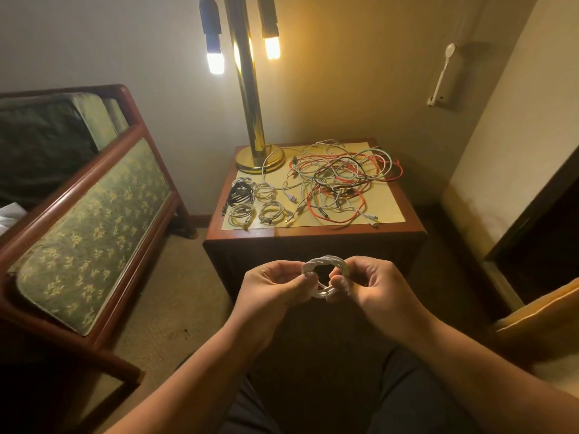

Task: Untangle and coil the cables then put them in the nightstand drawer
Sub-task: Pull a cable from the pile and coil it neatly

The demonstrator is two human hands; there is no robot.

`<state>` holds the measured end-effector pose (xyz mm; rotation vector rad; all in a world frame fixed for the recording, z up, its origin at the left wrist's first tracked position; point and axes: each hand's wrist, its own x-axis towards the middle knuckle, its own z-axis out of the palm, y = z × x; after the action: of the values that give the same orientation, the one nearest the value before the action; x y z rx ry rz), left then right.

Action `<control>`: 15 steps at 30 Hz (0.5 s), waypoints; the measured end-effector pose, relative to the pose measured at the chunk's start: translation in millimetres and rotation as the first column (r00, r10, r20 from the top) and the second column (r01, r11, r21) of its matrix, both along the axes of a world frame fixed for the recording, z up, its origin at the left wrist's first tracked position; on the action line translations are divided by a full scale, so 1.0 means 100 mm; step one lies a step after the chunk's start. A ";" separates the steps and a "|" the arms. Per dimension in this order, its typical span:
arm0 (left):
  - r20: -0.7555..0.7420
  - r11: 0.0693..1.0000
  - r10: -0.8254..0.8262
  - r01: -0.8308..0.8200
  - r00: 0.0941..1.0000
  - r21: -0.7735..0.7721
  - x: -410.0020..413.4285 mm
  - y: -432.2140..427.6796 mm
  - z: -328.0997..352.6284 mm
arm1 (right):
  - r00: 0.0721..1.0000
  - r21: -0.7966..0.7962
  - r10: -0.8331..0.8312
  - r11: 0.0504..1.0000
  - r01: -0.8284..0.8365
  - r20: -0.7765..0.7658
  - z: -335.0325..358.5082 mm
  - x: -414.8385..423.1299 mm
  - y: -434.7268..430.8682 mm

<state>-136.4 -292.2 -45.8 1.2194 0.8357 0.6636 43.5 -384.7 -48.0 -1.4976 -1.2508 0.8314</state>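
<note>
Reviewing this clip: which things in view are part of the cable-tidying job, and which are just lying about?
Part of the job:
- white cable coil, held by left hand and right hand
- finished coils
- tangled cables
- nightstand

Just lying about:
- brass lamp
- green sofa
- white wall fixture

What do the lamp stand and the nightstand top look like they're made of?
Lamp stand: looks like polished brass or brass-plated metal, with bright mirror-like reflections down its pole. Nightstand: reddish-brown wood or veneer with a smooth sheen at the rim; the pale yellow inset panel is matte, its material unclear.
</note>
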 end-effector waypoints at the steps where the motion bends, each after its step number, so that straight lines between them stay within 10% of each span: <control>1: -0.010 1.000 -0.025 0.025 1.000 0.010 -0.01 0.01 0.02 | 1.000 0.024 -0.021 1.000 0.021 0.016 -0.01 -0.01 0.00; 15: 0.273 0.932 -0.181 0.253 0.945 -0.259 0.09 0.00 0.08 | 0.738 -0.118 -0.167 0.986 0.118 -0.653 -0.01 -0.12 0.04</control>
<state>-127.7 -292.6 -38.1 0.9234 0.5565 0.4772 31.9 -381.1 -49.4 -1.1610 -0.5646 1.1778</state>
